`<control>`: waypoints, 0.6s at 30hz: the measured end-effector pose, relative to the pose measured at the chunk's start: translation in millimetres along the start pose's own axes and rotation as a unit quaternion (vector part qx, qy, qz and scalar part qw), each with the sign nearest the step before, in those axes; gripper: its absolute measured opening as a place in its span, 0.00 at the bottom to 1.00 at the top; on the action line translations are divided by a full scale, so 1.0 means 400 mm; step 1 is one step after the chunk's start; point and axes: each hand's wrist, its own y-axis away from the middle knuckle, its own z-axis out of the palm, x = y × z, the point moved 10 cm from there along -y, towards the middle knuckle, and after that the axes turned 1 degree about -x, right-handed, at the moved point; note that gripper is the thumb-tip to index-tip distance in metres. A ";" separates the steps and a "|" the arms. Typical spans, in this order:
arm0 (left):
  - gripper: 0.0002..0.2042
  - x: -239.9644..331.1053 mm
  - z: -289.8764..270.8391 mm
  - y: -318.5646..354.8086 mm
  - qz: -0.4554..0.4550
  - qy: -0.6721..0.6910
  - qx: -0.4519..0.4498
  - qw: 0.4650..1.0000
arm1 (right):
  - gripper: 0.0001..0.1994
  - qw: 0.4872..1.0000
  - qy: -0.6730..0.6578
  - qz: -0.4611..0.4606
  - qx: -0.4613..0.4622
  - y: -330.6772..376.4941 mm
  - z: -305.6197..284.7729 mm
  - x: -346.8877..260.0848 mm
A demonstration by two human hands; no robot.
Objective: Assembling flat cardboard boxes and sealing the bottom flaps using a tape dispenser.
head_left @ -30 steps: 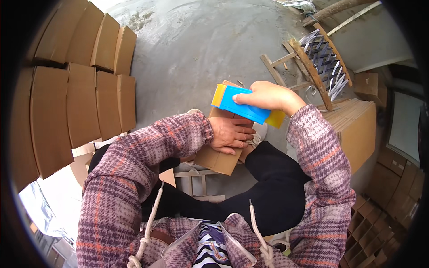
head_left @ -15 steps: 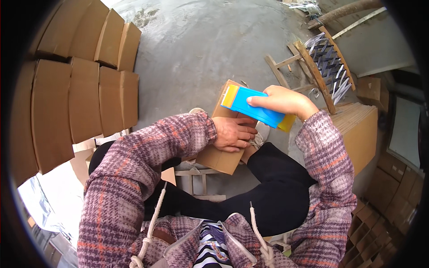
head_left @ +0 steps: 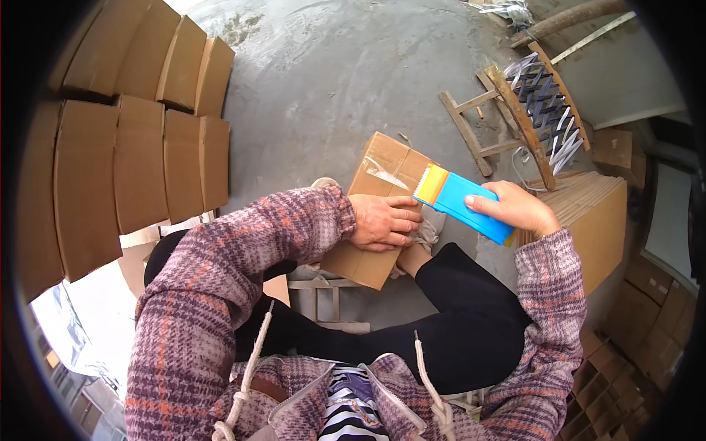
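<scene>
Your left hand [head_left: 382, 220] lies flat on the cardboard box [head_left: 382, 209], fingers spread and pressing the top face, nothing gripped inside it. The box rests on your lap and runs long-ways away from you, its far end tipped out over the concrete floor [head_left: 331, 81], a strip of clear tape [head_left: 382, 170] glinting on that far part. Your right hand [head_left: 515, 208] is wrapped firmly round the blue tape dispenser [head_left: 460, 202], thumb on top, holding it just off the box's right edge. The dispenser's yellow end [head_left: 430, 184] points left, at the box, and sits right beside your left fingertips, nearly touching the top face. So the box lies to the left of the tool, and the tool's long axis cuts across the box's length rather than along it. Stacks of flat cartons [head_left: 140, 147] sit well left of the box; a wooden frame [head_left: 515, 110] stands beyond it on the right.
</scene>
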 end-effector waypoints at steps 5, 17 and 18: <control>0.15 -0.004 0.006 -0.002 -0.009 -0.004 -0.013 1.000 | 0.32 0.999 0.000 0.033 0.010 0.034 -0.001 0.090; 0.15 -0.011 -0.005 -0.018 -0.047 -0.016 -0.051 0.997 | 0.32 0.999 0.045 -0.002 0.028 -0.038 0.017 0.141; 0.15 -0.015 -0.006 -0.019 -0.055 -0.021 -0.052 0.997 | 0.32 0.999 0.037 -0.017 0.023 -0.044 0.021 0.136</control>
